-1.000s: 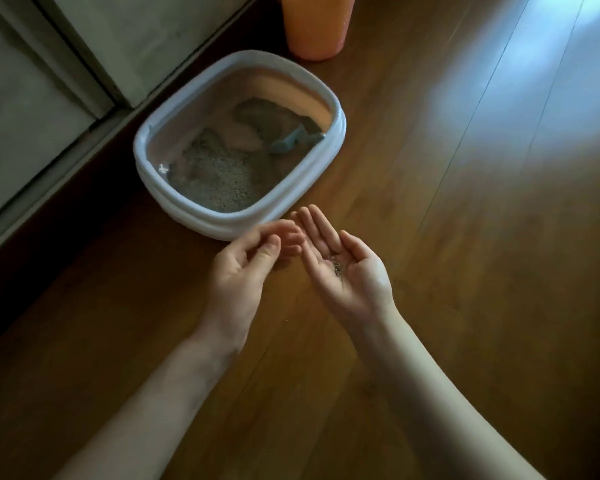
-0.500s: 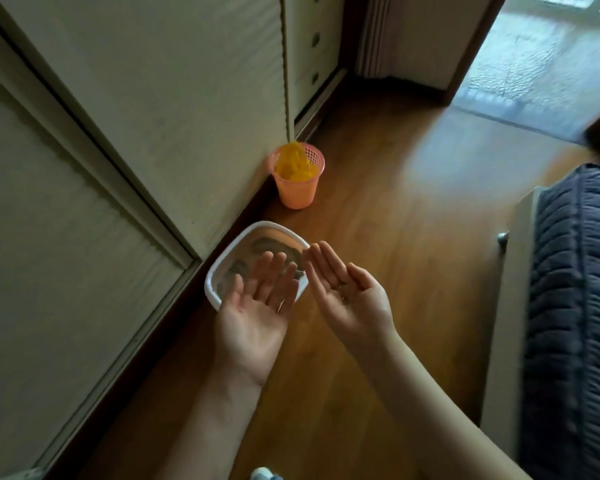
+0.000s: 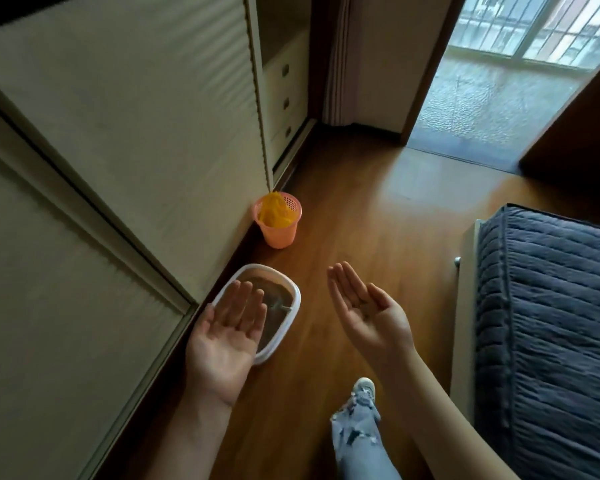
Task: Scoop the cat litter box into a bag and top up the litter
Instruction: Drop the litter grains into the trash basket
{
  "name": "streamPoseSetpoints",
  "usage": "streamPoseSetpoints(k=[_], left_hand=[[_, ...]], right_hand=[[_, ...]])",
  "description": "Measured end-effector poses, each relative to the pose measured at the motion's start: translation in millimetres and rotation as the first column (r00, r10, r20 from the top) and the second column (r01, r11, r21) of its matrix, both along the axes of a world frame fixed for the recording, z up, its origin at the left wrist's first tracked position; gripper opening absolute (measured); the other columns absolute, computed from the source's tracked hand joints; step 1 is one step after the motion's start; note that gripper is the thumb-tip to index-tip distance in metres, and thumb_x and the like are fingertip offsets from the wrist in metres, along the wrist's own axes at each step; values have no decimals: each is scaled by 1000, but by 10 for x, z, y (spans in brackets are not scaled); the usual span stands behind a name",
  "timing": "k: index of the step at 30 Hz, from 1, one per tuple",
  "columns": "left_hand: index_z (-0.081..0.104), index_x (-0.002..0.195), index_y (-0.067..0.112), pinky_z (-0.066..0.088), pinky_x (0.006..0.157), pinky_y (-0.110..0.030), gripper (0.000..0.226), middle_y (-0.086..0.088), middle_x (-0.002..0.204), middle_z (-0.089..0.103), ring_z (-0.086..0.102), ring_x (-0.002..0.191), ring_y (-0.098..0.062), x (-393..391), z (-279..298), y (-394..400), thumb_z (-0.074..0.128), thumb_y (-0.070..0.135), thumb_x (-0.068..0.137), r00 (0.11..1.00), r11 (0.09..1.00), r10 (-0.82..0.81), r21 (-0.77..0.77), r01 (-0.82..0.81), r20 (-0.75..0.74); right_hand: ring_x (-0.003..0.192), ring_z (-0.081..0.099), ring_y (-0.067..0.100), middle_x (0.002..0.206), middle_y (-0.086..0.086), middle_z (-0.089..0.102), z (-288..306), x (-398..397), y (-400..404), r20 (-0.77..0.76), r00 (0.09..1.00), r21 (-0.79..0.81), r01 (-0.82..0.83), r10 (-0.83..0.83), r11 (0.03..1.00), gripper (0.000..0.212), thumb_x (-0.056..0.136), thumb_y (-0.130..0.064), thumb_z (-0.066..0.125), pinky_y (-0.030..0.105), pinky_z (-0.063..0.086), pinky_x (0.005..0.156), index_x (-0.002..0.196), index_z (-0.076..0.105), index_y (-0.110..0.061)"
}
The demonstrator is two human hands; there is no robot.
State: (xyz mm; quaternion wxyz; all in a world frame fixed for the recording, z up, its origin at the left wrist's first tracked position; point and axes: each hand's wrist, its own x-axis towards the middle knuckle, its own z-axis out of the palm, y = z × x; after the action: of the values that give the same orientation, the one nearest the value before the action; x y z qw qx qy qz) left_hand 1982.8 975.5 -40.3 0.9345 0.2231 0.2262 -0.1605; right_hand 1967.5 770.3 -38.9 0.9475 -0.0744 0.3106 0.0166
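Wooden floor beside the wardrobe (image 3: 125, 140): the litter box (image 3: 293, 299) sits against it, a scoop (image 3: 282, 308) resting inside. My left hand (image 3: 226, 337) and right hand (image 3: 369, 313) hover palm-up, holding nothing solid. Loose litter probably makes the box heavy; I'd grip its stiff rim.

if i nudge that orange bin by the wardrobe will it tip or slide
The orange bin looks like thin plastic with a mesh upper wall, so probably light. It narrows toward its base, so a high push would likely tip it; a low one might slide it on the glossy wooden floor. The yellow bag inside looks floppy and adds little weight.
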Motion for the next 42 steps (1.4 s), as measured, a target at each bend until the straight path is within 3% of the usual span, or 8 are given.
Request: streamPoseSetpoints(k=[4, 7, 14, 24, 29, 34, 38, 42], left_hand=[[64, 111, 9, 49, 96, -44, 40, -15, 117, 65, 59, 115, -31, 564, 44, -299, 31, 29, 99, 989, 936, -14, 350, -38, 146], [62, 111, 14, 44, 95, -35, 34, -7, 109, 69, 61, 111, -23, 954, 107, -651, 36, 28, 95, 958, 675, -91, 724, -142, 272], [64, 106, 27, 45, 94, -32, 32, 0, 110, 67, 61, 109, -14, 1777, 173, -1342, 36, 23, 92, 933, 369, -135, 891, -265, 333], [64, 110, 13, 49, 90, -24, 35, -1, 103, 70, 64, 102, -14, 2486, -82, -1595, 37, 25, 91, 961, 293, -119, 934, -207, 250], [63, 111, 9, 49, 90, -23, 32, -3, 101, 70, 63, 102, -16, 3113, -325, -1705, 33, 6, 101, 975, 331, -17, 922, -202, 220], [63, 112, 16, 48, 93, -34, 31, -3, 106, 70, 63, 106, -16, 4066, -852, -1796, 35, 13, 101, 984, 394, 53, 902, -175, 167], [64, 109, 18, 48, 90, -31, 29, -1, 103, 70, 63, 103, -16, 4925, -1364, -1791, 37, 19, 99, 982, 365, 84, 912, -188, 169], [66, 102, 17, 52, 86, -27, 30, -2, 100, 71, 65, 98, -14, 5624, -1880, -1793, 37, 10, 99, 980, 346, 156, 923, -170, 122]], right_hand=[[115, 56, 41, 119, 28, 62, 6, 637, -444, -15, 999, 7, -33, 33, 999, 51, 100, -19, 28, 47, 38, 107, 105, 66, 14], [116, 57, 40, 119, 26, 62, 68, 1131, -807, 5, 994, -2, -108, 108, 994, 45, 100, -19, 29, 47, 39, 106, 115, 60, 10], [106, 64, 38, 115, 26, 65, 204, 2129, -1544, -11, 961, -60, -277, 277, 959, 53, 99, -16, 27, 45, 48, 90, 95, 70, 13], [103, 64, 40, 115, 26, 65, -33, 3268, -1977, -78, 941, -49, -335, 331, 941, 44, 100, -17, 26, 46, 47, 93, 117, 57, 10], [102, 65, 40, 115, 26, 65, -239, 4039, -2044, -115, 916, -56, -393, 385, 918, 43, 99, -16, 27, 46, 44, 100, 119, 56, 9], [90, 70, 38, 109, 24, 68, -556, 5094, -1954, -147, 871, -85, -484, 469, 871, 45, 100, -15, 26, 50, 53, 80, 109, 62, 10], [91, 70, 36, 109, 22, 69, -1009, 5996, -1825, -156, 823, -95, -563, 546, 821, 56, 100, -17, 25, 48, 54, 79, 89, 73, 11], [96, 68, 36, 115, 21, 66, -1647, 6736, -1710, -183, 787, -81, -609, 589, 789, 52, 99, -18, 27, 47, 53, 87, 97, 71, 10]])
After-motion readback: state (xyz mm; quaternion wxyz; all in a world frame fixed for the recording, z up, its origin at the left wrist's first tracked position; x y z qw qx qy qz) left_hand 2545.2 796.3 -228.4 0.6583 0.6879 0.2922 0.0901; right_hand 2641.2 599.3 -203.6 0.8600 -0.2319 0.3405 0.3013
